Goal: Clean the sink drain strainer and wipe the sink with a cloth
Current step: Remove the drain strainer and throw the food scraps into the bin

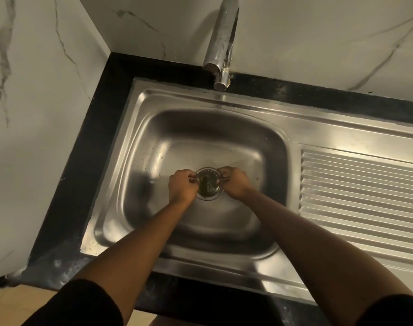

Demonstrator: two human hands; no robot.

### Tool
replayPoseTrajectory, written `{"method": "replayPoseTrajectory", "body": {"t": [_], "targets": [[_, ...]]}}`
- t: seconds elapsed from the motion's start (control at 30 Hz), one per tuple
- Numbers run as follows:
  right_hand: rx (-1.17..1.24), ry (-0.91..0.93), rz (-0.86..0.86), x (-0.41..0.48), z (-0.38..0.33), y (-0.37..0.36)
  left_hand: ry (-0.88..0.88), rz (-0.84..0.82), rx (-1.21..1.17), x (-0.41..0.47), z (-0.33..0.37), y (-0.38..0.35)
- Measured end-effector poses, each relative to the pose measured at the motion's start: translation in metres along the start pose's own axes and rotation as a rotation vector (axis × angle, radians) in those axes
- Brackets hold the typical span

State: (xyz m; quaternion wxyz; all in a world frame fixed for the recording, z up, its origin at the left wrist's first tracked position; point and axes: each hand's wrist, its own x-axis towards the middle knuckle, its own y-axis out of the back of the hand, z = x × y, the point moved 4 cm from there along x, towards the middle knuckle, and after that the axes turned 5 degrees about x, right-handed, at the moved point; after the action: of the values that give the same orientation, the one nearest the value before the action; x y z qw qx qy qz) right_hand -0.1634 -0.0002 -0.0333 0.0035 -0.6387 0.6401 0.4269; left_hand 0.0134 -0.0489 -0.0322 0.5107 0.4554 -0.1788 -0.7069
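Both forearms reach down; left hand and right hand pinch the strainer rim.

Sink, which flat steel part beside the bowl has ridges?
The drainboard, to the right of the bowl. It carries parallel raised ribs; the rim strips on the other sides are smooth.

Both hands reach into the steel sink; the left hand and right hand pinch opposite edges of the drain strainer.
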Motion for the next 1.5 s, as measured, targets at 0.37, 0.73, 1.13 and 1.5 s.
{"method": "replayPoseTrajectory", "body": {"t": [0.37, 0.73, 1.13, 1.5], "targets": [[-0.503, 0.303, 0.235, -0.052, -0.042, 0.021, -0.181, 0.025, -0.083, -0.019, 0.015, 0.042], [0.132, 0.117, 0.461, -0.08, -0.049, 0.037, -0.076, -0.115, -0.241, -0.03, 0.018, 0.045], [0.436, -0.03, 0.491, -0.087, -0.043, 0.039, 0.021, -0.181, -0.389, -0.046, 0.013, 0.053], [0.692, -0.054, 0.511, -0.099, -0.024, 0.057, -0.071, -0.113, -0.001, -0.053, 0.003, 0.048]]}}
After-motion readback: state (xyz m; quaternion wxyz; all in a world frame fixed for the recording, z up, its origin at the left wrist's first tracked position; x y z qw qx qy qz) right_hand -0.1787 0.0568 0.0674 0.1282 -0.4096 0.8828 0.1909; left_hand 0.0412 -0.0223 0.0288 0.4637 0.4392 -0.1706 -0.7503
